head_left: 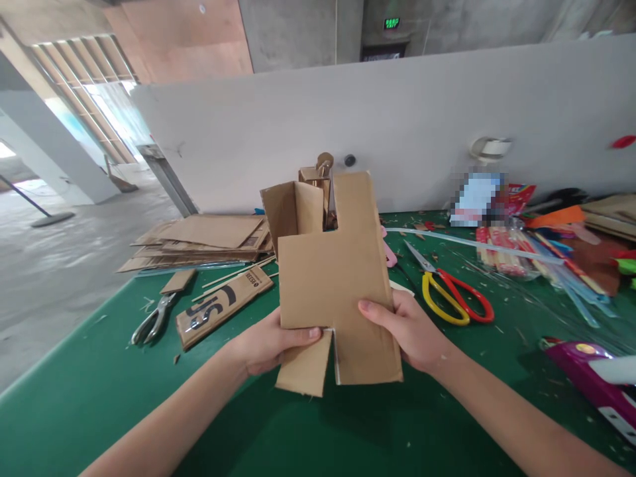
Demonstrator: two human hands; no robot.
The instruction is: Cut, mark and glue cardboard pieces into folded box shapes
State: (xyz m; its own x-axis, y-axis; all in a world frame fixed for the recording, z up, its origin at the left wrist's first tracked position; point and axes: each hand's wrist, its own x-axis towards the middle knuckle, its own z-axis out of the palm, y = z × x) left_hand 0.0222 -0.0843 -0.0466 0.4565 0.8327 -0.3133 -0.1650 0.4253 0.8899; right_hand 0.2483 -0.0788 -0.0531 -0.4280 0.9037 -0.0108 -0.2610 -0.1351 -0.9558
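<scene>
I hold a cut piece of brown cardboard (pixel 332 278) upright over the green table (pixel 99 411). It has a folded flap at its upper left and a slit at the bottom that splits off a bent lower-left tab. My left hand (pixel 268 344) grips the lower left edge, thumb on the front just above the tab. My right hand (pixel 407 328) grips the lower right edge, thumb pressed on the front face. A small cardboard model (pixel 318 179) stands behind the piece, mostly hidden.
Flat cardboard sheets (pixel 203 242) are stacked at the back left, with a printed cardboard strip (pixel 223 308) and pliers (pixel 154 319) nearer. Red-and-yellow scissors (pixel 450 291) lie right of my hands. Craft supplies (pixel 546 252) and a purple tool (pixel 591 377) fill the right side. A white partition (pixel 397 119) backs the table.
</scene>
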